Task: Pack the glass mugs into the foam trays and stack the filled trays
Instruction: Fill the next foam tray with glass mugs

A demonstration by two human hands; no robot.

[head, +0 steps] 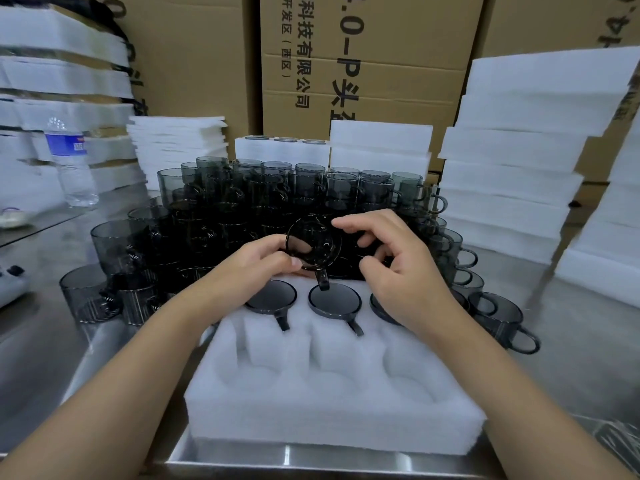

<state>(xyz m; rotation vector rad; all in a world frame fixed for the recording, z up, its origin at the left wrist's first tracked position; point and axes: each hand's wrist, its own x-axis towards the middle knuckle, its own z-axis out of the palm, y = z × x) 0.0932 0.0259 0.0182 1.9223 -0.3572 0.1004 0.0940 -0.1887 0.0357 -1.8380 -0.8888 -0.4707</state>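
The left hand [263,261] keeps a pinching grip on the rim of a smoky dark glass mug [313,242], tipped mouth-forward with its handle down, just above the tray's [332,393] filled far row on the counter [571,341], while the right hand [391,268], loosely curled, holds nothing beside it.

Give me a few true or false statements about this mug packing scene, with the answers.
1. The left hand holds a dark mug above the foam tray. True.
2. The tray's far row is empty. False: three mugs sit there; the near row is empty.
3. A water bottle stands on the left. True.
4. The foam on the right is black. False: those foam stacks are white.
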